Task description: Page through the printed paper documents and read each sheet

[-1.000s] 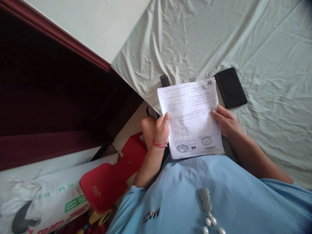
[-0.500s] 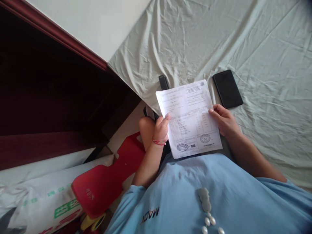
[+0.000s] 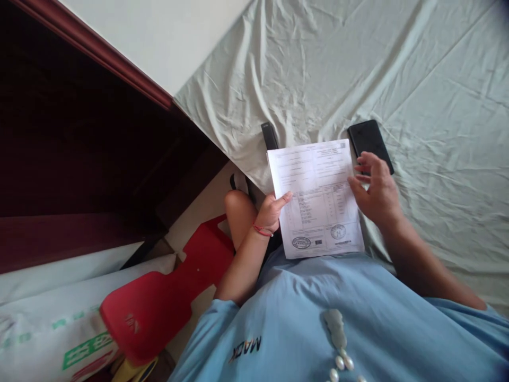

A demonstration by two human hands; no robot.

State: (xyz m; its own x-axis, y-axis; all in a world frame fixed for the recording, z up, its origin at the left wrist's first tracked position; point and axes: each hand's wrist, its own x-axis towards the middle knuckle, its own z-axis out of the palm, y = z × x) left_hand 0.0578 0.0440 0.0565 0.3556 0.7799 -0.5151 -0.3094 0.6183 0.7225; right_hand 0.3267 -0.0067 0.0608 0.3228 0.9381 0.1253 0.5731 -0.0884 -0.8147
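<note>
A stack of printed papers (image 3: 314, 201) lies tilted over my lap, with two round stamps near its lower edge. My left hand (image 3: 274, 209) grips the left edge, thumb on top and the other fingers hidden beneath. Off the right edge, my right hand (image 3: 377, 188) is raised with its fingers apart and slightly bent, holding nothing. Just behind that hand lies a black phone-like device (image 3: 369, 140) on the cloth, partly covered by the fingers. A small dark box-shaped object (image 3: 269, 136) shows at the papers' upper left corner.
A wrinkled pale sheet (image 3: 437, 106) spreads to the right and ahead. At left stands dark red wooden furniture (image 3: 79, 159). Below it are a red plastic stool-like piece (image 3: 159, 302) and a white printed sack (image 3: 47, 329) on the floor.
My right hand has let go of the papers' right edge and opened, lifting toward the black device. My left hand and the papers have shifted slightly right.
</note>
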